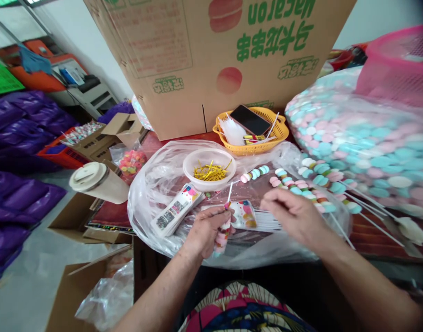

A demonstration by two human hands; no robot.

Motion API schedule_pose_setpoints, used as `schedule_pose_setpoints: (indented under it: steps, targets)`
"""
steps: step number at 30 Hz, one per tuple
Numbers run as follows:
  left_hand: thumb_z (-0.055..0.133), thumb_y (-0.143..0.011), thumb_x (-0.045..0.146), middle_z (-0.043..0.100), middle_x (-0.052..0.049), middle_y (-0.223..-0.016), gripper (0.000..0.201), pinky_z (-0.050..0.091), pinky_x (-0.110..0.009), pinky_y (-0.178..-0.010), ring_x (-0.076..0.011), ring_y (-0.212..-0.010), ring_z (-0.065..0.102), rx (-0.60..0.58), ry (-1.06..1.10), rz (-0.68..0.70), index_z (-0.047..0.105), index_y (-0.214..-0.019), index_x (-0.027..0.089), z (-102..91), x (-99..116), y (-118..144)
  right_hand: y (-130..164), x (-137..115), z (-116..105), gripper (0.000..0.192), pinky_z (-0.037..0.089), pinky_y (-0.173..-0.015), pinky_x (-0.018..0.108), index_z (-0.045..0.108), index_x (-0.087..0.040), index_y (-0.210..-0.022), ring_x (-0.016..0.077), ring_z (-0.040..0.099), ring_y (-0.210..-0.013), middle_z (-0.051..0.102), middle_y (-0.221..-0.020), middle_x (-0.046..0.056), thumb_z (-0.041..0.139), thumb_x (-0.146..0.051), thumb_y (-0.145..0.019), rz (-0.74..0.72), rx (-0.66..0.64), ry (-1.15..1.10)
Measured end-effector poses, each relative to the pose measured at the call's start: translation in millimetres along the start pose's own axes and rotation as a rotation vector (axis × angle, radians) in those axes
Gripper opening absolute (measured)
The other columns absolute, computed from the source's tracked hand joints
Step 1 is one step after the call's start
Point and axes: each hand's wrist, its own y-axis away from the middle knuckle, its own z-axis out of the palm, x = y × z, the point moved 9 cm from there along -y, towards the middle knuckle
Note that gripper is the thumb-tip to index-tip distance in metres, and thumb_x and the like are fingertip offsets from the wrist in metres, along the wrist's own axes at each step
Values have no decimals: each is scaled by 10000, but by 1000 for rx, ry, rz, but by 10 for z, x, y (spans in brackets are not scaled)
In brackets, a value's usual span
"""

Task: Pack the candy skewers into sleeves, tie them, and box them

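My left hand (206, 230) is closed around a marshmallow skewer (222, 237) in a printed clear wrapper. Its white stick points up and away from me, and a twist of wrapper shows at the fingers. To the right, my right hand (294, 214) is curled with fingers together above the table; whatever it may hold is hidden. Between the hands lie a filled printed packet (244, 214) and white sticks (270, 221). A white bowl (190, 173) of gold twist ties stands beyond my left hand. Flat printed bags (177, 210) are stacked to its left.
Unwrapped marshmallow skewers (322, 177) lie at right, before a large bag of marshmallows (380, 157). A yellow basket (242, 148) holds a phone. Behind it stands a tall carton (184, 106). A lidded cup (108, 184) is at the left edge, above open boxes (71, 286).
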Motion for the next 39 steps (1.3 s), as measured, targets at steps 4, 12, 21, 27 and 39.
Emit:
schedule_pose_setpoints:
  steps: [4, 12, 21, 27, 39]
  targets:
    - [665, -619, 279, 475, 46, -433, 164, 190, -164, -287, -48, -274, 320, -19, 19, 42, 560, -647, 155, 175, 8, -24, 200, -265, 409, 231, 427, -595, 239, 517, -204, -643, 120, 512, -596, 547, -606, -20, 483, -323, -837, 45, -196, -363]
    - [549, -707, 337, 451, 56, -407, 169, 253, -180, -281, -77, -280, 358, -62, -194, 53, 531, -653, 178, 196, -56, 62, 170, -54, 618, 212, 329, -463, 217, 462, -205, -595, 81, 382, -435, 441, -456, -65, 538, -335, -744, 272, -328, -486]
    - [762, -641, 541, 520, 26, -515, 453, 257, -166, -290, -43, -317, 374, -205, -106, 31, 579, -647, 127, 217, -50, 130, 248, -53, 522, 98, 407, -506, 223, 558, -200, -755, 116, 537, -540, 568, -580, -48, 605, -286, -745, 232, -203, -432]
    - [911, -491, 331, 656, -33, -584, 460, 524, -219, -507, -130, -499, 625, -567, 152, -191, 663, -803, 101, 491, -170, 235, 377, -642, 447, 156, 480, -739, 242, 664, -205, -831, 129, 643, -781, 693, -820, -4, 522, -220, -893, -299, -587, -374]
    - [848, -625, 330, 603, 49, -615, 651, 404, -176, -418, -91, -439, 533, -15, 195, 212, 486, -1146, 187, 156, 132, 271, 416, -844, 248, 270, 382, -541, 274, 490, -197, -712, 147, 510, -554, 555, -594, 24, 331, -123, -918, -622, 135, 283]
